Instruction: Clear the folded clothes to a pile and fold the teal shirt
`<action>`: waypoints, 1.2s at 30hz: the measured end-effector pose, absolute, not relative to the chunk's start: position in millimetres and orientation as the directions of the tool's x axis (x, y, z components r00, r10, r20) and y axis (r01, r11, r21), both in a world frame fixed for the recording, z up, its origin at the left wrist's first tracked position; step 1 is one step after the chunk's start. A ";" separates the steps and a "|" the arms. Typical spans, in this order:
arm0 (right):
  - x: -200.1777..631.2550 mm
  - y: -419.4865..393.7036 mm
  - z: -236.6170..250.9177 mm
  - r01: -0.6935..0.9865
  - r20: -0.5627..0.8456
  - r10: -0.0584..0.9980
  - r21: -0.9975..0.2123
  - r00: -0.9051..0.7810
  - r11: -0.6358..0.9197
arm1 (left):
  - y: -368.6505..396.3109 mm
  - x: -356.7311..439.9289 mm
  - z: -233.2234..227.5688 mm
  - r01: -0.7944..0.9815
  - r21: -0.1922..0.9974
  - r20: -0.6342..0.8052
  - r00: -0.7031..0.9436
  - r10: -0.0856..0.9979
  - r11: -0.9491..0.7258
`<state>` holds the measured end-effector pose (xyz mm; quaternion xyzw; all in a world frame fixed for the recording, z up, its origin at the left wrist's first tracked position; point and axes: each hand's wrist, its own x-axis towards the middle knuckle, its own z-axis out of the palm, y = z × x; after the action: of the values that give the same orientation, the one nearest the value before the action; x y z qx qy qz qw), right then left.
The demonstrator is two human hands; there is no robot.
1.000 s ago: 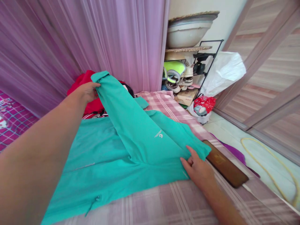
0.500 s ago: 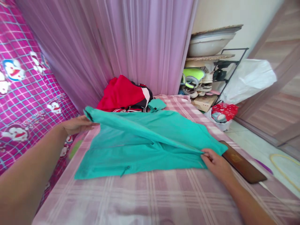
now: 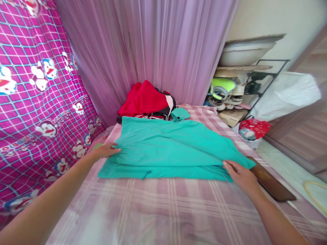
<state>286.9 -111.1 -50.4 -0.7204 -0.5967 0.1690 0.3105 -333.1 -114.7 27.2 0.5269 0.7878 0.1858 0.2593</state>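
Observation:
A teal garment (image 3: 166, 146) with a short zip (image 3: 146, 174) near its front edge lies spread across the plaid bedcover, its upper layer folded down toward me. My left hand (image 3: 106, 150) is at the left edge of that layer, thumb and finger on the cloth, with small gathers running out from them. At the right end, my right hand (image 3: 240, 173) pinches the fold's edge between thumb and fingers. A small teal piece of cloth (image 3: 180, 114) shows behind the garment; whether it is joined to it I cannot tell.
Red and black clothes (image 3: 145, 98) are heaped at the back against a purple curtain (image 3: 163, 51). A brown phone (image 3: 273, 183) with a white cable lies at the right edge of the bedcover (image 3: 153, 211). Beyond stands a shoe rack (image 3: 273, 61). A pink patterned cloth (image 3: 51, 102) hangs at left.
My left hand has brought the raised layer down toward me, and it now lies flatter over the front part. My right hand stays at the fold's right end. The view has shifted left.

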 end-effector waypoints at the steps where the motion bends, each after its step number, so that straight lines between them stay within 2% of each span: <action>1: 285.0 -109.6 -48.7 0.752 0.113 0.962 -0.648 0.249 -0.119 | -113.5 -328.4 26.5 0.746 0.557 -0.180 -0.322 0.930 0.366; 4: 284.0 -106.2 -48.9 0.707 0.090 0.955 -0.692 0.284 -0.145 | -114.4 -320.3 27.7 0.687 0.642 -0.142 -0.331 0.933 0.342; 7: 287.2 -106.6 -54.3 0.700 0.146 0.944 -0.706 0.296 -0.110 | -122.9 -323.1 27.9 0.541 0.785 -0.154 -0.301 0.941 0.301; 10: 287.7 -109.2 -55.6 0.752 0.149 0.944 -0.645 0.295 -0.133 | -135.5 -331.0 21.4 0.509 0.803 -0.188 -0.280 0.942 0.311; 15: 286.2 -112.1 -37.3 0.824 0.122 0.959 -0.546 0.254 -0.149 | -145.8 -339.2 11.9 0.735 0.593 -0.182 -0.276 0.944 0.329; 17: 283.4 -112.1 -24.3 0.870 0.178 0.950 -0.470 0.255 -0.145 | -144.7 -336.5 16.0 0.846 0.464 -0.090 -0.249 0.964 0.262; 20: 261.1 -109.1 -1.1 0.931 0.305 0.928 -0.352 0.215 -0.100 | -139.6 -317.0 25.0 0.951 0.298 0.099 -0.115 0.988 0.081; 23: 202.4 -102.6 22.3 0.949 0.363 0.927 -0.314 0.093 0.028 | -132.6 -275.6 22.2 0.967 0.247 0.125 0.026 0.992 -0.056; 26: 118.2 -97.7 34.7 0.883 0.373 0.904 -0.327 -0.208 0.337 | -128.9 -228.5 1.6 0.980 0.185 0.078 0.064 0.995 -0.077; 28: 66.0 -96.2 31.3 0.783 0.325 0.833 -0.309 -0.448 0.541 | -130.1 -206.9 -16.1 0.990 0.116 0.098 0.067 0.993 -0.078; 31: 20.7 -94.9 10.4 0.732 0.145 0.778 -0.270 -0.611 0.625 | -133.0 -198.3 -35.9 0.995 0.056 0.140 0.078 0.987 -0.087; 33: 18.8 -94.1 -6.4 0.736 0.046 0.769 -0.260 -0.637 0.625 | -133.0 -204.6 -41.2 0.996 0.044 0.142 0.072 0.987 -0.078; 36: 51.5 -92.7 -23.1 0.799 0.010 0.823 -0.231 -0.569 0.555 | -132.6 -220.3 -40.7 0.999 0.028 0.124 0.043 0.991 -0.046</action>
<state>51.5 -92.7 -23.1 -0.4607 -0.8799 0.1005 0.0584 -220.3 -132.6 -40.7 0.7212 0.6897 0.0547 -0.0327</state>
